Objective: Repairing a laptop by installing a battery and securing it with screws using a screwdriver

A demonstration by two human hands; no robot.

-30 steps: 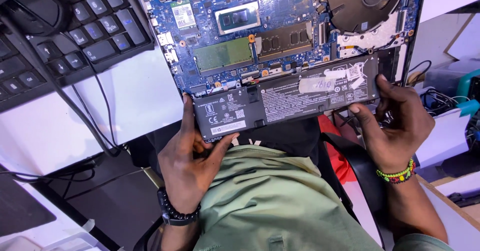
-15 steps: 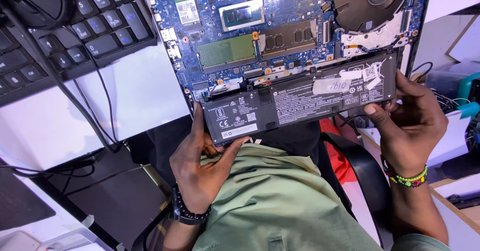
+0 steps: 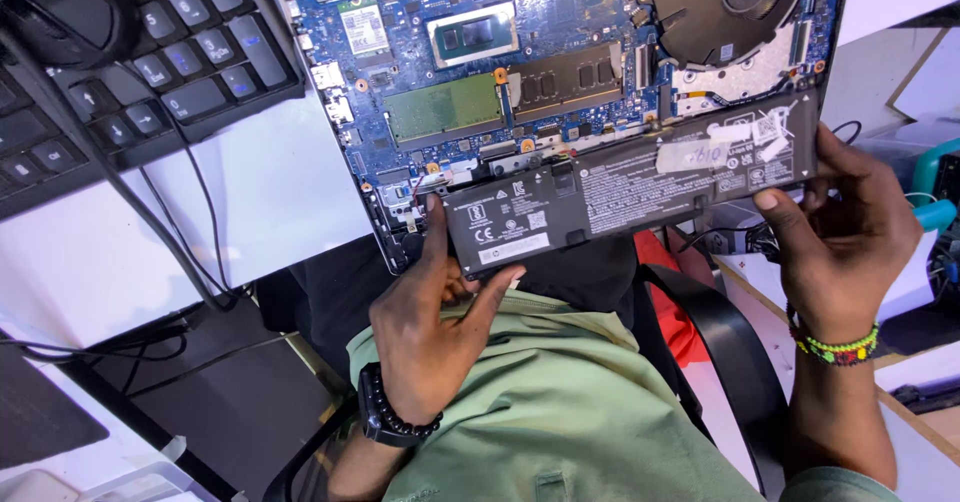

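I am noting a black keyboard lying at far left on the white desk. My left hand is gripping the left end of the long black battery pack, thumb on top. The pack is sitting along the near edge of the opened laptop, just under its blue board. My right hand is clamping the pack's right end.

The person wears a sage-green shirt with a small chest pocket, a black beaded bracelet on the wrist of the left hand, and a band of green, yellow and red beads at the right hand.
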